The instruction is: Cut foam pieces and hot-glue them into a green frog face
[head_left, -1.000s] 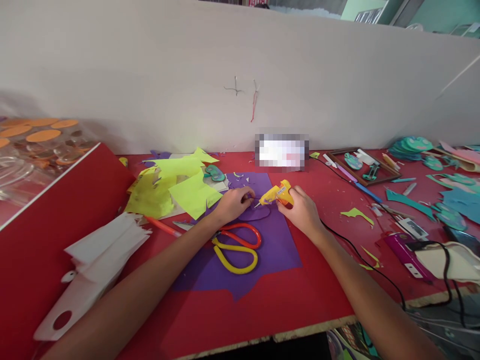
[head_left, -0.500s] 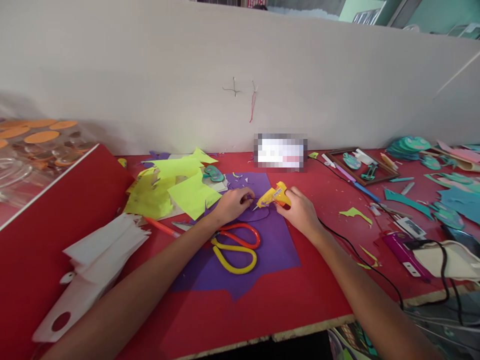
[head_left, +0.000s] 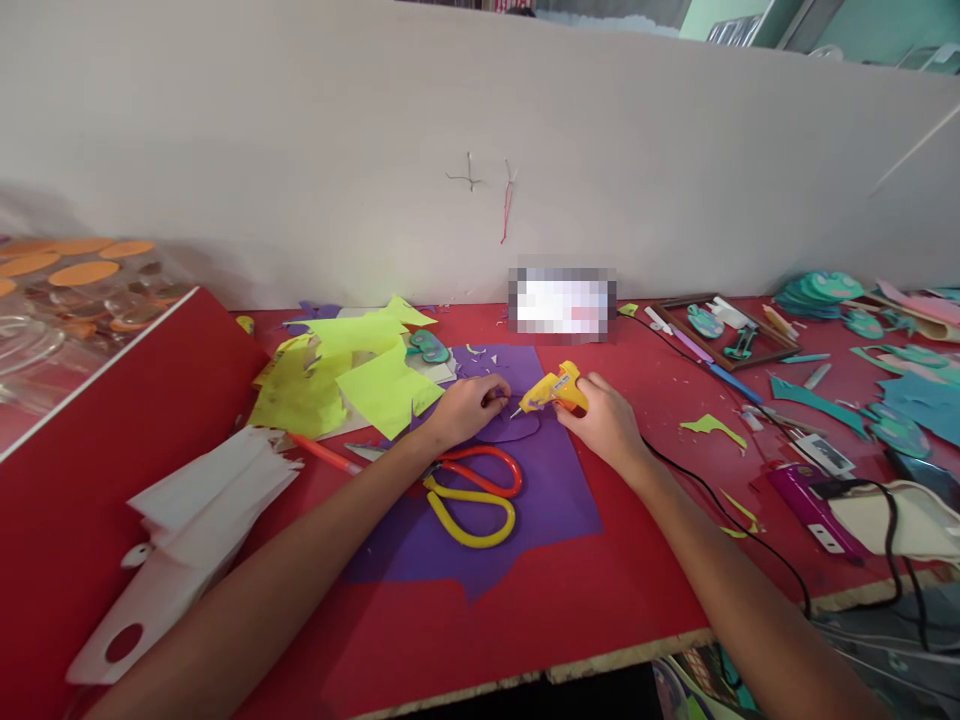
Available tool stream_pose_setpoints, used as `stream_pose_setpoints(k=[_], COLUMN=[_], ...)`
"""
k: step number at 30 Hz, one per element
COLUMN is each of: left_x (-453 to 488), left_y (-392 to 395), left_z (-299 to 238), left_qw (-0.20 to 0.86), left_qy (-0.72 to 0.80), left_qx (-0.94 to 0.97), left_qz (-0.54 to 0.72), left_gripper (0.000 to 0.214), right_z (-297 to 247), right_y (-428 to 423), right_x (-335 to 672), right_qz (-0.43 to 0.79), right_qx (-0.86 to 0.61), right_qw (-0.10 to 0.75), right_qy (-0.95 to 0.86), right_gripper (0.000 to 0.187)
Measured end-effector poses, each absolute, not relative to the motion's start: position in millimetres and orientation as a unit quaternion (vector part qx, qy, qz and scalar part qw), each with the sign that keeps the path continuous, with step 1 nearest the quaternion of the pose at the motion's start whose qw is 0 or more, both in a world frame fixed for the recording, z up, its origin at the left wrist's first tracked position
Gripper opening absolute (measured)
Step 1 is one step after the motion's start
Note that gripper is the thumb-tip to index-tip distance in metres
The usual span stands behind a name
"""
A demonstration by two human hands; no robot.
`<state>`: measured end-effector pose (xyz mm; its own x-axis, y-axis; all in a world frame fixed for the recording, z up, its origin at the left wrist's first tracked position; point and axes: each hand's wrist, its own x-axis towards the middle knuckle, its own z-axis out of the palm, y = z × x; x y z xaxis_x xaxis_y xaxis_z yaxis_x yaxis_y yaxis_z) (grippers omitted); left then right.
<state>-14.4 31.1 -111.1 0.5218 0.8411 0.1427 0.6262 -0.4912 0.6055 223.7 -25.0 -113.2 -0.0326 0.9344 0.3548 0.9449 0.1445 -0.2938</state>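
Observation:
My right hand (head_left: 604, 420) grips a small yellow glue gun (head_left: 553, 388), its nozzle pointing left and down at a small purple cut-out (head_left: 514, 428). My left hand (head_left: 466, 405) has its fingers curled and pinched on the left edge of that cut-out, close to the nozzle tip. Both rest on a large purple foam sheet (head_left: 555, 490) on the red table. Scissors with red and yellow handles (head_left: 474, 492) lie on the sheet just under my left wrist. The gun's black cord (head_left: 720, 515) trails off to the right.
Yellow-green paper pieces (head_left: 345, 375) lie left of my hands, white paper (head_left: 202, 500) at the near left. A wooden tray of tools (head_left: 724, 330), teal foam shapes (head_left: 900, 390) and a magenta device (head_left: 806, 505) crowd the right. A beige partition wall (head_left: 480, 150) backs the table.
The glue gun dipped and tilted slightly half a second ago, then came back to nearly where it was. My left hand has stayed on the purple cut-out.

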Motion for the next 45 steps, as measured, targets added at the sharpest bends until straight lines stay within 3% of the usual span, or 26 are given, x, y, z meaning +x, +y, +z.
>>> stream_pose_setpoints(k=[17, 37, 45], left_x=[-15.3, -16.0, -15.1], left_y=[30.9, 31.9, 31.0], left_z=[-111.2, -110.6, -109.1], left_qw=[0.253, 0.245, 0.251], left_qy=[0.434, 0.434, 0.436], left_qx=[0.837, 0.84, 0.837], left_qz=[0.218, 0.214, 0.214], left_gripper=[0.02, 0.017, 0.016], right_z=[-110.6, -113.8, -111.5], right_y=[-25.4, -24.7, -23.6], right_x=[226.0, 223.4, 229.6], right_qz=[-0.039, -0.016, -0.039], right_qx=[-0.656, -0.657, -0.662], right_qw=[0.265, 0.212, 0.244], right_qy=[-0.706, -0.723, -0.707], right_gripper=[0.02, 0.018, 0.022])
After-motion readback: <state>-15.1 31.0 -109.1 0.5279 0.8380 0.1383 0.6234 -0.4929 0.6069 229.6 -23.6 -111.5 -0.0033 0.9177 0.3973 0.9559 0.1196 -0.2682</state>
